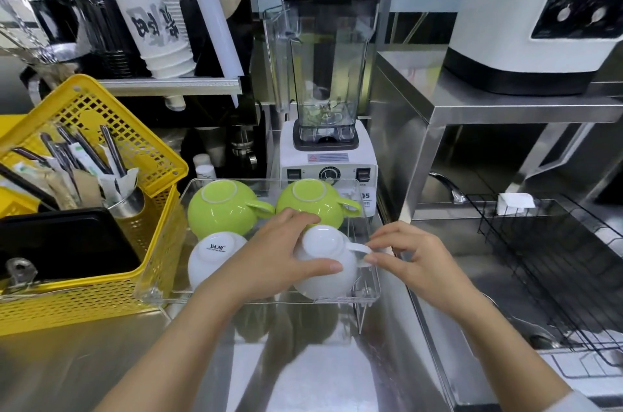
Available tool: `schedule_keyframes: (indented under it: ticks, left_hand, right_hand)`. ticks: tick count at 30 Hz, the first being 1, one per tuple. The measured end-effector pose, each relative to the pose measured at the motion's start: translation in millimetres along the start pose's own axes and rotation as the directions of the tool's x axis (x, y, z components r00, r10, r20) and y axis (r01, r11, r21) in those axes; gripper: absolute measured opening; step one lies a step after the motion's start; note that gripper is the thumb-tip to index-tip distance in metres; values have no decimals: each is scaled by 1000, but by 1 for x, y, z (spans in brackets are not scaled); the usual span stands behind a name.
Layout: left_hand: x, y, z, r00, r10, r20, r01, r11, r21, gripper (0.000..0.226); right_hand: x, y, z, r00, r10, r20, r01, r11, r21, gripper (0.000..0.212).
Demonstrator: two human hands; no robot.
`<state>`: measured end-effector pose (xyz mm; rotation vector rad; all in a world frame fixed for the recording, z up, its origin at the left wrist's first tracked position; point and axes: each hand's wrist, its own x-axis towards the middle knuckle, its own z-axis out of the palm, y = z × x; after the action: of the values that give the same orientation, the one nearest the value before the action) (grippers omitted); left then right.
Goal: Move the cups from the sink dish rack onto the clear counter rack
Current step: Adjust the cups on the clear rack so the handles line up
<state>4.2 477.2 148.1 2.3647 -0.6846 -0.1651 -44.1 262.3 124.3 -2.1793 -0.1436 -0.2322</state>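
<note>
The clear counter rack (158, 290) stands on the steel counter and holds several upside-down cups. Two green cups (222, 209) (313, 199) sit at its back, a white cup (212, 256) at front left. Another white cup (323, 263) rests upside down at front right. My left hand (279, 253) wraps around this cup's side. My right hand (411, 256) pinches its handle with the fingertips. The black wire sink dish rack (546, 263) at the right shows no cups.
A yellow basket (111, 216) with utensils and a black tray stands left of the clear rack. A blender (323, 91) stands right behind it. A steel shelf (505, 108) with a white appliance rises at the right, over the sink and faucet (448, 189).
</note>
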Motion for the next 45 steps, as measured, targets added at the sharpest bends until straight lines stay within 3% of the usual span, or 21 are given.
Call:
schedule_keyframes:
  ticks: [3,6,11,14,18,25,27,29,32,35,38,41,45]
  left_hand:
    - [5,1,-11,992,27,-124,-28,1000,-7,60]
    - [25,0,-24,965,43,-260,-31,998,50,54]
    - [61,-9,-30,989,-114,-98,136,957,256,74]
    - [64,-17,-26,988,-154,-32,157,973,172,62]
    - [60,-25,-24,988,-146,-39,147,989,26,60]
    - [57,-30,-25,986,-142,-90,150,984,95,63]
    - [53,-30,-35,980,-122,-156,139,985,99,60]
    - [45,-32,-51,961,-110,-253,133,988,76,50]
    - [33,-47,-76,926,-150,-348,190,978,84,42]
    - [22,-69,-90,913,-249,-324,280,959,52,42]
    - [11,-83,-86,926,-289,-244,300,954,9,48]
    - [2,-85,-81,929,-291,-229,289,956,-41,54]
    - [-4,-84,-82,924,-289,-251,278,957,-80,54]
  right_hand:
    - [6,-6,-4,998,8,-70,-3,998,66,11]
    - [27,-7,-6,981,39,-190,-34,999,28,10]
    - [63,-3,3,977,120,-176,-149,975,-165,17]
    - [73,-1,10,984,156,-92,-173,956,-235,15]
    - [81,0,13,978,181,-102,-202,943,-263,13]
    - [86,-2,10,976,207,-63,-217,928,-303,26]
    - [86,-7,8,980,172,-103,-197,920,-337,36]
    - [88,-22,5,985,104,-136,-140,945,-295,29]
    - [93,-50,9,1000,12,-27,-18,973,-230,20]
    - [101,-72,28,990,-36,139,73,958,-277,21]
    - [116,-77,56,960,-72,269,192,870,-454,28]
    - [126,-76,76,947,-86,308,267,742,-615,35]
    - [133,-77,88,948,-72,311,266,718,-643,30]
